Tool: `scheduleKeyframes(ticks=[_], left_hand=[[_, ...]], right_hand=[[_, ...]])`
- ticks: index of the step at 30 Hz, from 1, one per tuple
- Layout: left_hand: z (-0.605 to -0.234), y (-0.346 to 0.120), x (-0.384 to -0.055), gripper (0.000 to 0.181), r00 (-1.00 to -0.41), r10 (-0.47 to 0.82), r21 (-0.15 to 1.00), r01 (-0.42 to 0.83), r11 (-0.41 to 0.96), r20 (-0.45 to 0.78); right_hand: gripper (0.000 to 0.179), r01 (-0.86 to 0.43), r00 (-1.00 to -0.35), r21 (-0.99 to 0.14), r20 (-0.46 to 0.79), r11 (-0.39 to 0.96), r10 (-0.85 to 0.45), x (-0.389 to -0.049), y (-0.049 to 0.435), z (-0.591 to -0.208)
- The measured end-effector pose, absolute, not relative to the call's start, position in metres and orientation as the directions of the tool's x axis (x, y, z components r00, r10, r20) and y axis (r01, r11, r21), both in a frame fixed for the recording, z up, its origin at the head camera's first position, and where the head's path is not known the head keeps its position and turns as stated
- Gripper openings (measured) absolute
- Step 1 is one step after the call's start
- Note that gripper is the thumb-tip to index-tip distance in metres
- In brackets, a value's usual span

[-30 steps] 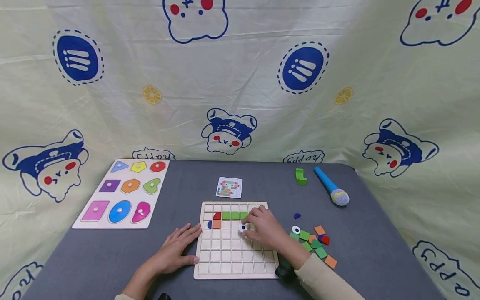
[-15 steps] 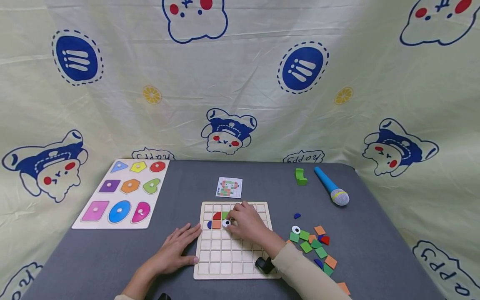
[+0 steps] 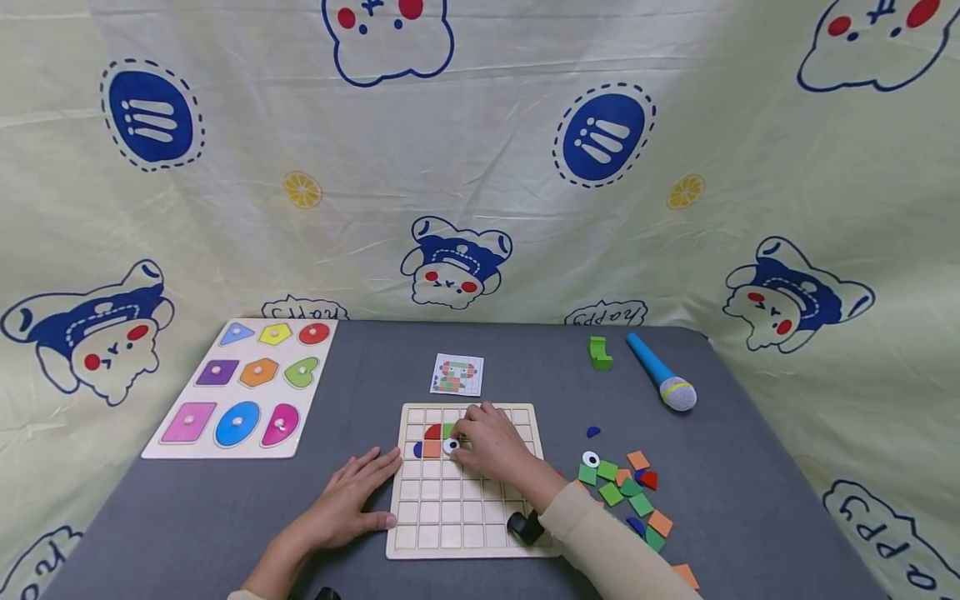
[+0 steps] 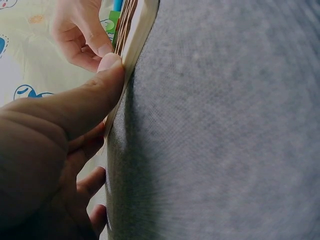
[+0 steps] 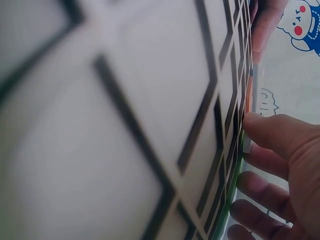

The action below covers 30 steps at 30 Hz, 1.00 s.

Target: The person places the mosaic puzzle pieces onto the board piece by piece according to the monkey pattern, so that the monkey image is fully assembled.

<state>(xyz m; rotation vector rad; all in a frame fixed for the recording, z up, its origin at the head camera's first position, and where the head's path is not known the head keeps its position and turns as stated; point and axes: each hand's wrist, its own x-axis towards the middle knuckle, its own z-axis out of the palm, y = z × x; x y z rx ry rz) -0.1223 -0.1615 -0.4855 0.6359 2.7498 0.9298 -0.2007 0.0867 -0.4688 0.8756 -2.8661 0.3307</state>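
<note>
A wooden grid board (image 3: pixel 465 517) lies on the grey table. In its upper left cells sit a red quarter-round tile (image 3: pixel 432 432), a green tile (image 3: pixel 448 429), an orange tile (image 3: pixel 432 448) and a blue half-round (image 3: pixel 417 450). My right hand (image 3: pixel 468 442) rests on the board and pinches a white eye tile (image 3: pixel 451 446) just right of the orange one; it hides the rest of the green row. In the right wrist view the thumb (image 5: pixel 270 132) presses against a tile's edge. My left hand (image 3: pixel 352 496) lies flat beside the board, thumb (image 4: pixel 95 95) against its left rim.
A pattern card (image 3: pixel 457 374) lies behind the board. Several loose tiles (image 3: pixel 626 492) and a second eye tile (image 3: pixel 591 459) lie to the right. A green block (image 3: pixel 598 353) and a blue toy microphone (image 3: pixel 660 372) are at back right; a shape puzzle (image 3: pixel 243 387) lies far left.
My right hand has carried the white eye tile leftward across the board, from mid-row to beside the orange tile, then held there. The left hand has not moved.
</note>
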Motion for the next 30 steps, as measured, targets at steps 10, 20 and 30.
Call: scheduleKeyframes(ticks=[10,20,30], left_hand=[[-0.486,-0.162,-0.123,0.079,-0.895,0.444,0.611,0.338,0.716,-0.026],[-0.485,-0.162,-0.122,0.079,-0.896,0.444,0.614,0.334,0.715,-0.03],[-0.487,-0.162,-0.123,0.08,-0.895,0.444,0.619,0.334,0.711,-0.027]], right_hand=[[0.02,-0.566,-0.823,-0.15,0.167,0.811,-0.543,-0.2,0.086,-0.469],[0.02,-0.568,-0.821,-0.154,0.173,0.809,-0.543,-0.2,0.087,-0.467],[0.024,-0.543,-0.835,-0.207,0.234,0.814,-0.498,-0.192,0.119,-0.454]])
